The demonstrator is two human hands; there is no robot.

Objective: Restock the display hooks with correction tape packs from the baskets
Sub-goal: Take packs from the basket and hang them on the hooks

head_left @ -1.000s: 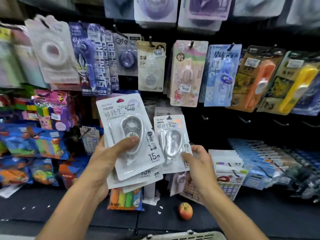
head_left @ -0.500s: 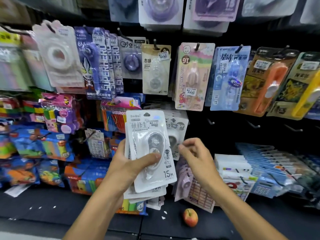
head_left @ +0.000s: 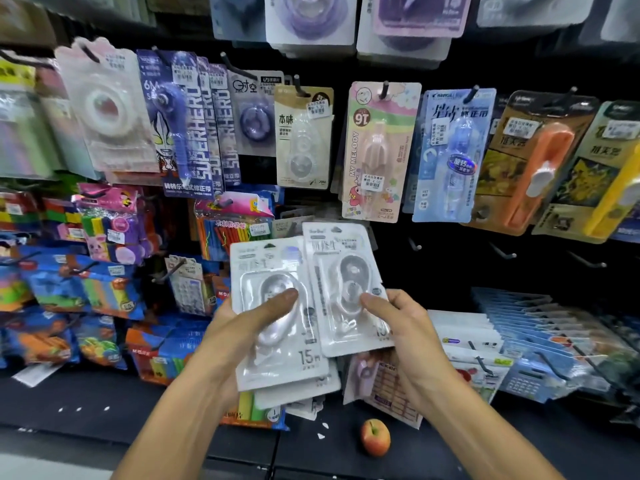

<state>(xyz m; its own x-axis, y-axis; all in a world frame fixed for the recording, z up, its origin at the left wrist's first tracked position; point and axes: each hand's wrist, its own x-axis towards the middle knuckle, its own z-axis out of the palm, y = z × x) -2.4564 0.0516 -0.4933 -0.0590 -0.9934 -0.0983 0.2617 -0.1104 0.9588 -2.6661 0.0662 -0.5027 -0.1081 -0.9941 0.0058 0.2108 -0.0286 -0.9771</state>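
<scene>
At centre frame, low against the display wall, the left hand (head_left: 242, 327) grips a stack of correction tape packs (head_left: 277, 317), thumb pressed across the top blister. Just beside it, the right hand (head_left: 401, 327) pinches a single pack (head_left: 341, 289) by its lower right part, thumb on the front; that pack overlaps the stack's right edge. Both stand roughly upright, long axis vertical, hang holes at the top. Bare hooks (head_left: 414, 244) jut from the dark panel up and right of the single pack, so the right hand is nearer them. Judging by this, the next move lifts that pack up and rightward, hole leading. An apple (head_left: 375, 437) lies on the shelf (head_left: 519, 445) below.
</scene>
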